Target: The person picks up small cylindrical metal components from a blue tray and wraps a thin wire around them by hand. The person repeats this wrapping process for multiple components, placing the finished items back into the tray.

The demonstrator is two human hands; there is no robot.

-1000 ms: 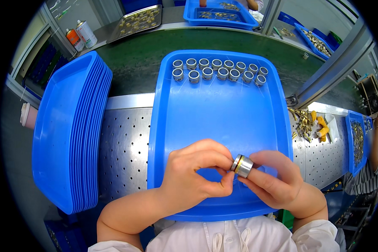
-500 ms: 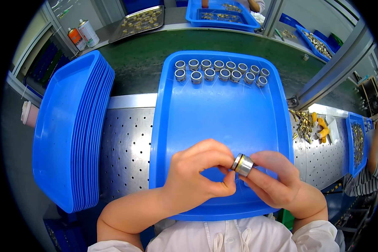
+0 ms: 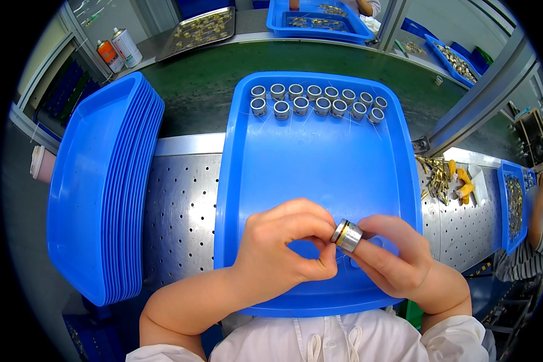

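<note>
The metal cylinder (image 3: 347, 237) is a short, silvery tube with a smooth, shiny wall, ringed near its left end by a dark red band and a yellow one. It is held tilted above the near part of a blue tray (image 3: 320, 166). The left hand (image 3: 289, 241) has its thumb and bent forefinger pinched at the banded end, while the right hand (image 3: 398, 256) grips the plain end between thumb and fingers.

The tray is smooth, glossy and round-cornered. At its far side stand metal rings (image 3: 300, 105) in two rows (eight behind, seven in front), with fine, pale strands showing around them. To the left leans a stack of blue trays (image 3: 123, 199), its nested rims making close ridges. The counter (image 3: 181, 193) is brushed metal pierced with round holes; on its right part lie slender brass-coloured pieces (image 3: 437, 178) in a loose heap, beside crumpled-looking yellow objects (image 3: 464, 188) (too small to identify).

Compared with half a second ago, the cylinder has turned slightly in the fingers, and the red band now shows a little differently. Both hands keep nearly the same pose, and the rows of rings are unchanged.
</note>
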